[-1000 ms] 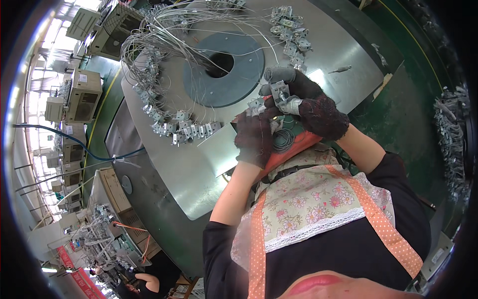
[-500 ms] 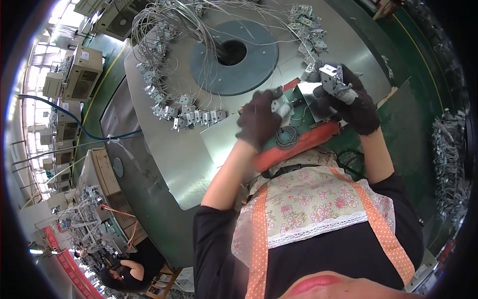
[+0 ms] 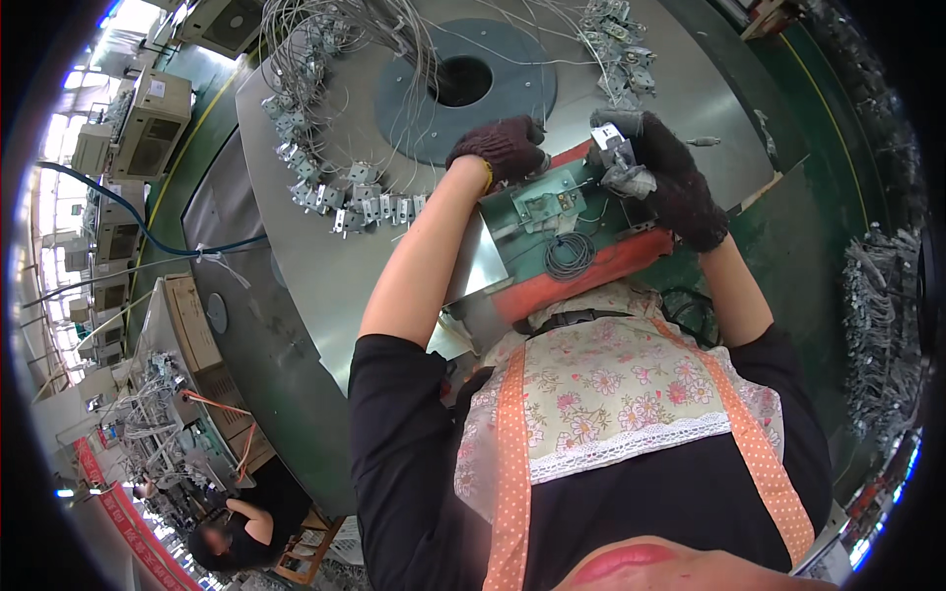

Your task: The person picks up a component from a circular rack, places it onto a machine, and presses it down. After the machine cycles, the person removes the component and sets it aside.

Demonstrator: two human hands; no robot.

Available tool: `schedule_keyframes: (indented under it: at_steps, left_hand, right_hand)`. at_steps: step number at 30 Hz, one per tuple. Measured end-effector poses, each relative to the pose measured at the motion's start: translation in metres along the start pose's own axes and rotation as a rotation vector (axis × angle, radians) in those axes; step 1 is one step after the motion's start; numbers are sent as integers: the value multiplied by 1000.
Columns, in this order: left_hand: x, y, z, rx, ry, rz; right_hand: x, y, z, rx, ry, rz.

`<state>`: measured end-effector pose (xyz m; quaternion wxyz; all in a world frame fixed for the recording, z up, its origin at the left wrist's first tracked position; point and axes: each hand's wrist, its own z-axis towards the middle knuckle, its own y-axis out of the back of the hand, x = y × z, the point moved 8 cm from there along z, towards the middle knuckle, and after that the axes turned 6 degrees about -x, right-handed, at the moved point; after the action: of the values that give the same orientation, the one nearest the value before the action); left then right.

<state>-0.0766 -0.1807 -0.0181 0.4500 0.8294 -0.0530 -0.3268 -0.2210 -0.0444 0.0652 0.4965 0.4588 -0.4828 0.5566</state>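
Observation:
My right hand (image 3: 675, 182), in a dark glove with grey fingertips, is closed around a small silvery metal bracket (image 3: 611, 145) above the right part of the fixture. My left hand (image 3: 501, 150), in a dark maroon glove, is by the fixture's far left side with fingers curled; what they hold, if anything, is hidden. Between and below the hands is the green-topped fixture (image 3: 532, 258), with a metal part (image 3: 552, 203) seated on it. A coil of thin grey cable (image 3: 570, 256) lies at its near side, beside a red padded edge (image 3: 616, 268).
Several metal brackets with thin wires (image 3: 379, 209) ring the steel table (image 3: 325, 281) on the left, and more brackets (image 3: 621, 54) lie at the far right. A grey disc (image 3: 512, 49) with a central hole passes a wire bundle. A person (image 3: 236, 532) works at lower left.
My left hand has moved up and away from the fixture, uncovering the metal part on it. The right hand with the bracket has shifted slightly left.

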Motion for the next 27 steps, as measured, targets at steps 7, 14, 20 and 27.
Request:
schedule_keyframes:
  at_steps: [7,14,20,27]
  left_hand:
    - [45,18,-22,-122,105,579]
    - [107,22,-81,14,124,669]
    - [108,33,-96,-254,109,397]
    - [68,55,-145,-991,-65,358]
  right_hand:
    - [-30,-1,5,-124,-199,252]
    - [-25,-63,-3,357,520,-1251]
    - [-43,-97,14,567,456,-1367]
    - [-44,-90,1,274,508,-1460]
